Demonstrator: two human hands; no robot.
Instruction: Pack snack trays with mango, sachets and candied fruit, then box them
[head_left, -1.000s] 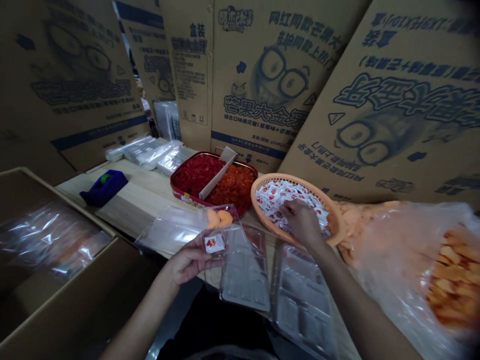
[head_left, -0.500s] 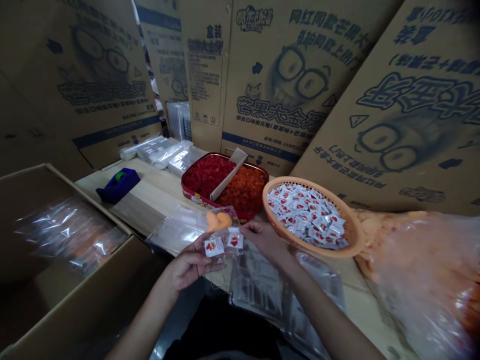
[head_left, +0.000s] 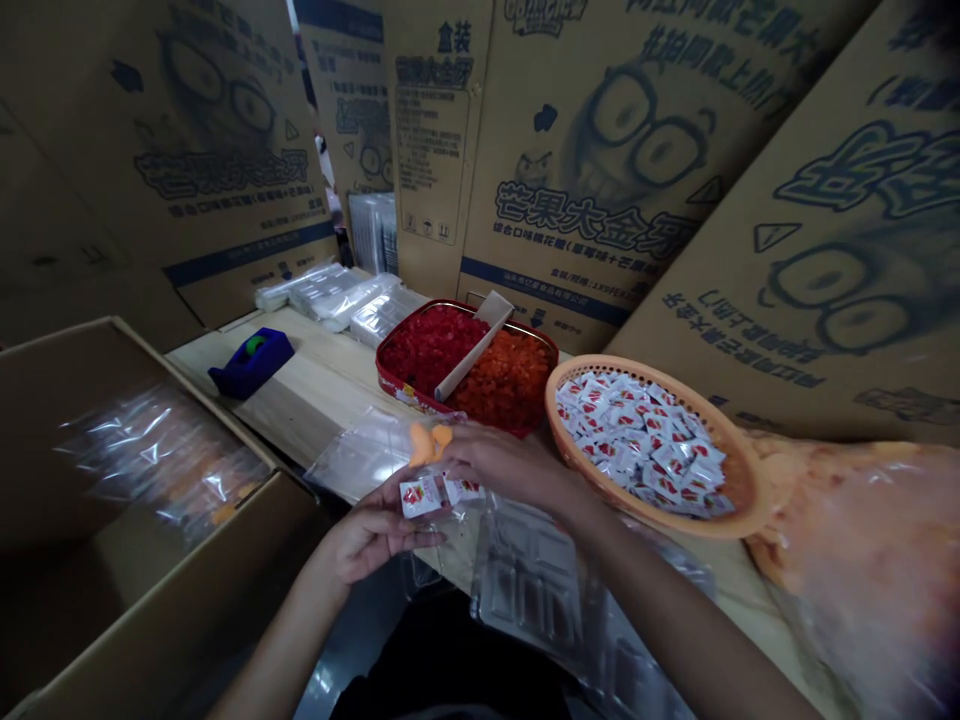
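Note:
My left hand grips a small clear plastic tray from its left side. In the tray lie two white sachets with red print, a left sachet and a right sachet, and orange candy pieces at its far end. Over the tray reaches my right hand, its fingers bent together beside the orange pieces and partly covering the right sachet. What those fingertips pinch, if anything, is hidden. A clear plastic bag lies flat just beyond my left hand.
Behind the tray stands a red tin of red and orange pieces, split by a cardboard strip. An orange basket holds many sachets. Clear moulded trays, a blue tape dispenser, an open carton and a bag of orange candy surround me.
My right hand has moved from the tray's right edge to over its far part, beside the orange pieces. The left hand keeps its hold. The camera view has shifted slightly.

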